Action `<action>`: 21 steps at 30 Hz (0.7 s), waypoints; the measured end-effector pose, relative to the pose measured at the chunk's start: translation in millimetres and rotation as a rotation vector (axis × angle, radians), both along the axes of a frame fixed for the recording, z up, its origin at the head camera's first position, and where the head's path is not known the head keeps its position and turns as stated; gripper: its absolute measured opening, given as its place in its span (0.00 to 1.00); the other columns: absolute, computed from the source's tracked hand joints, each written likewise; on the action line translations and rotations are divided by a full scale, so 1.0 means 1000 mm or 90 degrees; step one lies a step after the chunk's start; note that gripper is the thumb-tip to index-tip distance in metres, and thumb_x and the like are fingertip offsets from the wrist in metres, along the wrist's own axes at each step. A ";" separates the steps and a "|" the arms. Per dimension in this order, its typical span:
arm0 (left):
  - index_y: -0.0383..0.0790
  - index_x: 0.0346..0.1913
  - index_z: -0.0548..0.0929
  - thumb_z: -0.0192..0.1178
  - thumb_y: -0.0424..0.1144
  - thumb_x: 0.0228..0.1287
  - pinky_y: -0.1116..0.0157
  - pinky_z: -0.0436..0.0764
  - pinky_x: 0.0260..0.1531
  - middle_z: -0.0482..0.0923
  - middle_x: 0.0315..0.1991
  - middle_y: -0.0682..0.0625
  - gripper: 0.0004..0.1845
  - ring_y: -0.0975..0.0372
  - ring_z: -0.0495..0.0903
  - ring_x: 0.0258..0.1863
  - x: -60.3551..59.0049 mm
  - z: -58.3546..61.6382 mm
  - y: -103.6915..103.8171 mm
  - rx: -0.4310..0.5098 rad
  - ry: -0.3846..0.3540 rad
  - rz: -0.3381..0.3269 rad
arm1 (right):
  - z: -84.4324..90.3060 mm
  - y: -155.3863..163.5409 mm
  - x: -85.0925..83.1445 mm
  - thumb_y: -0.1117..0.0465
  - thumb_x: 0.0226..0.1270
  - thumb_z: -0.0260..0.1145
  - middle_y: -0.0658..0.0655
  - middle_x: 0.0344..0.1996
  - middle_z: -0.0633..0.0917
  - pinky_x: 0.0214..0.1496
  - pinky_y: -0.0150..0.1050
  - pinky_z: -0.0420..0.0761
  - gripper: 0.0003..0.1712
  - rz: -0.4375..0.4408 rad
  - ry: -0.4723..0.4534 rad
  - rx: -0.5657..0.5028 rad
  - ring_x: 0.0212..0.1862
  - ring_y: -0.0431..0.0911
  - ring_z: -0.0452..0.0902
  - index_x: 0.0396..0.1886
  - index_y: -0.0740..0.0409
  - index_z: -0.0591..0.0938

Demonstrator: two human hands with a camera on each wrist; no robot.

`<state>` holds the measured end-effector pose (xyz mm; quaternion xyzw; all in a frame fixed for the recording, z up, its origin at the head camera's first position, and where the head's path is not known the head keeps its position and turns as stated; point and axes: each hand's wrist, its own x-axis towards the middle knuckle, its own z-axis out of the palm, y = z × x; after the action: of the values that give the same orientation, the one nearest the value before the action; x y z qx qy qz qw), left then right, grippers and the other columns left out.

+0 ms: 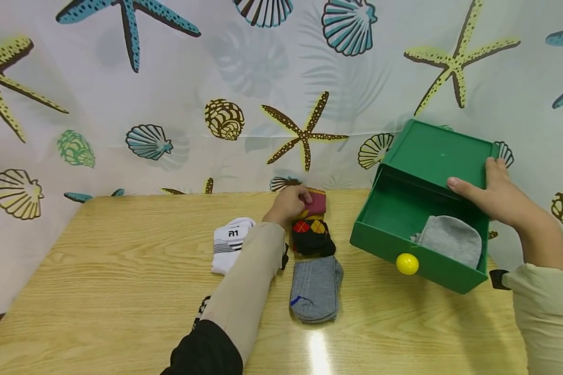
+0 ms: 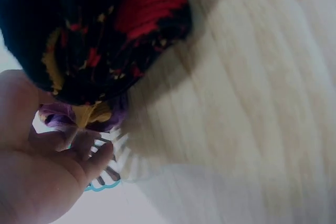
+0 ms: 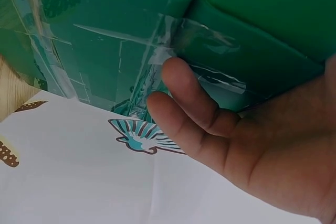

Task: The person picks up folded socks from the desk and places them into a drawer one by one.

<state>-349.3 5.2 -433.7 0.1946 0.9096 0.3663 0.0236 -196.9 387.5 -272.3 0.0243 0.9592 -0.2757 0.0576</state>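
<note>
While the right hand [image 1: 492, 195] rests flat on the green drawer box [image 1: 431, 156], the left hand [image 1: 288, 203] grabs the dark sock [image 1: 311, 234] with red and yellow diamonds, just left of that box.

The head view looks down and forward over the whole wooden table [image 1: 122, 271]; each wrist view sits very close (left blurred), sharing the argyle sock [image 2: 94, 35] and green box [image 3: 236, 19].

Glossy green plastic drawer box [image 1: 431, 156], knitted cloth socks [image 1: 315, 289], smooth shiny wood-grain table [image 1: 122, 291]
</note>
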 end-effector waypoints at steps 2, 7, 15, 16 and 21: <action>0.36 0.39 0.86 0.54 0.21 0.58 0.59 0.77 0.49 0.83 0.44 0.43 0.14 0.53 0.77 0.43 0.000 0.000 -0.001 -0.017 0.025 -0.015 | 0.000 -0.001 -0.001 0.32 0.74 0.46 0.72 0.69 0.14 0.69 0.72 0.34 0.64 0.004 0.001 -0.002 0.71 0.69 0.11 0.70 0.71 0.17; 0.35 0.37 0.87 0.51 0.22 0.64 0.60 0.77 0.48 0.84 0.42 0.43 0.13 0.53 0.78 0.44 -0.002 -0.002 -0.005 0.027 0.033 -0.036 | -0.001 0.000 -0.002 0.31 0.74 0.47 0.71 0.70 0.15 0.69 0.72 0.34 0.64 0.017 -0.004 -0.001 0.71 0.68 0.10 0.70 0.71 0.17; 0.37 0.39 0.88 0.51 0.28 0.72 0.59 0.74 0.43 0.79 0.48 0.43 0.14 0.53 0.74 0.44 0.003 0.006 -0.005 0.128 0.004 0.015 | -0.003 0.003 -0.003 0.30 0.73 0.47 0.72 0.70 0.15 0.68 0.73 0.36 0.65 0.016 -0.004 0.003 0.72 0.70 0.12 0.71 0.71 0.18; 0.38 0.39 0.88 0.51 0.29 0.72 0.59 0.74 0.42 0.77 0.48 0.43 0.13 0.53 0.73 0.44 0.004 0.009 -0.005 0.130 0.015 0.012 | -0.002 0.003 -0.003 0.30 0.73 0.47 0.72 0.70 0.15 0.68 0.73 0.36 0.65 0.015 -0.004 0.004 0.72 0.70 0.12 0.71 0.71 0.18; 0.43 0.41 0.86 0.52 0.34 0.75 0.59 0.76 0.39 0.71 0.49 0.46 0.11 0.55 0.74 0.42 0.010 0.026 -0.002 0.097 0.121 -0.005 | -0.001 0.003 -0.001 0.30 0.73 0.46 0.72 0.70 0.15 0.68 0.72 0.35 0.65 0.015 -0.002 0.002 0.72 0.70 0.12 0.71 0.71 0.18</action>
<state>-339.0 3.4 -407.9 0.2330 0.8765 0.4143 -0.0759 -198.1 390.4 -273.1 0.0137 0.9597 -0.2736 0.0627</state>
